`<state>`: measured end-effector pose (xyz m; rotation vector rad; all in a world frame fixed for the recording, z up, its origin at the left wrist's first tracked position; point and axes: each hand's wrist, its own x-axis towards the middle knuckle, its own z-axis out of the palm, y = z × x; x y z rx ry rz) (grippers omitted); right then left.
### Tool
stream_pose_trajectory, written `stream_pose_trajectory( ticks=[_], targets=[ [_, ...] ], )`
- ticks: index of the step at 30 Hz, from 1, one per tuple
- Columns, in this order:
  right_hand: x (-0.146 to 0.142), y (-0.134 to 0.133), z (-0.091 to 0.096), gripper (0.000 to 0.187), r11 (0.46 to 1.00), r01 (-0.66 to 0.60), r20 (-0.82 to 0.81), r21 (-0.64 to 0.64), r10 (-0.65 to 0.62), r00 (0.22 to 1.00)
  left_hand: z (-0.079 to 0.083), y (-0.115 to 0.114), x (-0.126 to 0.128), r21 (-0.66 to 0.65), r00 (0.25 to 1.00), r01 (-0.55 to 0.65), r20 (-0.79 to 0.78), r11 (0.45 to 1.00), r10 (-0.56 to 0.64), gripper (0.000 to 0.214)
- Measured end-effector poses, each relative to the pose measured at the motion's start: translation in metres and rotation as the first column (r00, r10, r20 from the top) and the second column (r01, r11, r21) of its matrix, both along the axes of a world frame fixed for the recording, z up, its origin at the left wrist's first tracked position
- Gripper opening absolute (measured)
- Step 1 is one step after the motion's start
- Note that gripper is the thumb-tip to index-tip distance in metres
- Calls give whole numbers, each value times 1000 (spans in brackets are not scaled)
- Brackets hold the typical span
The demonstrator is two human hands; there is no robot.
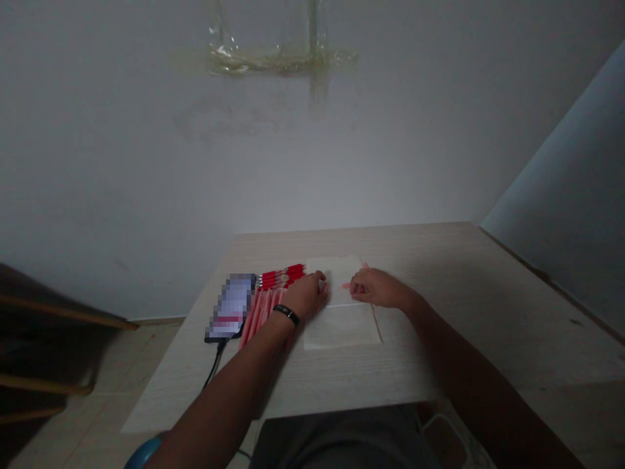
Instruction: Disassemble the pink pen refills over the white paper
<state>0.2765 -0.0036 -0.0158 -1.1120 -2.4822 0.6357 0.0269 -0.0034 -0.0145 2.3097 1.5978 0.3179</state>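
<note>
1. Thin pink strip [346, 285]: poking out from R hand's fingers, just above white paper sheet. Looks light, prob. flexible; best held near middle.
2. R hand [378, 290]: fingers bunching together, apparently pinching strip.
3. L hand [305, 296]: fingers curling down at sheet's left edge; can't tell if gripping anything.
4. White paper sheet [342, 332]: lying flat on pale wood-grain table [439, 312]; soft, prob. sliding easily.
5. Left of sheet: red pens [280, 277], pink sticks [261, 312], pixelated phone [230, 306] charging via black cable [213, 365].

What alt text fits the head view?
The left hand and right hand rest on a white paper sheet on a pale wooden desk, a pink strip by the right hand. Red pens, pink sticks and a cabled phone lie left.
</note>
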Motion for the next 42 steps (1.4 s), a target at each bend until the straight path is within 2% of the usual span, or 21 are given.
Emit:
stream_pose_trajectory(
  ticks=[8,14,16,19,23,26,30,32,34,37,42],
  targets=[
    [1,-1,12,13,990,124,-15,69,-123,992,1,2,0,-16,1000,-21,12,1000,21,27],
    [-1,0,15,5,979,176,-73,100,-170,983,8,3,3,43,983,43,175,998,-50,27],
    [-5,-1,13,9,980,191,-136,58,-181,974,10,3,5,80,967,101,227,992,-117,28],
    [-14,-4,7,20,972,211,-270,-103,-231,935,13,1,7,127,933,199,280,972,-227,28],
    [-25,-5,0,22,969,138,-437,-204,-216,873,17,-3,9,154,877,274,364,949,-313,18],
    [-27,-5,1,27,946,122,-520,-299,-269,811,20,-4,9,150,838,240,467,959,-283,15],
    [-23,-2,6,31,927,118,-621,-357,-330,712,22,-1,8,80,770,119,621,990,-143,23],
    [-22,-1,6,31,931,126,-660,-343,-334,673,21,1,7,32,725,112,681,993,-104,25],
    [-24,1,3,32,933,105,-686,-345,-327,649,18,2,8,0,680,155,726,988,-106,26],
    [-30,1,-4,33,923,31,-694,-385,-311,649,15,1,10,4,636,205,760,979,-137,27],
    [-37,0,-14,35,883,-62,-647,-466,-292,704,12,0,12,36,592,193,792,981,-145,31]
  ],
)
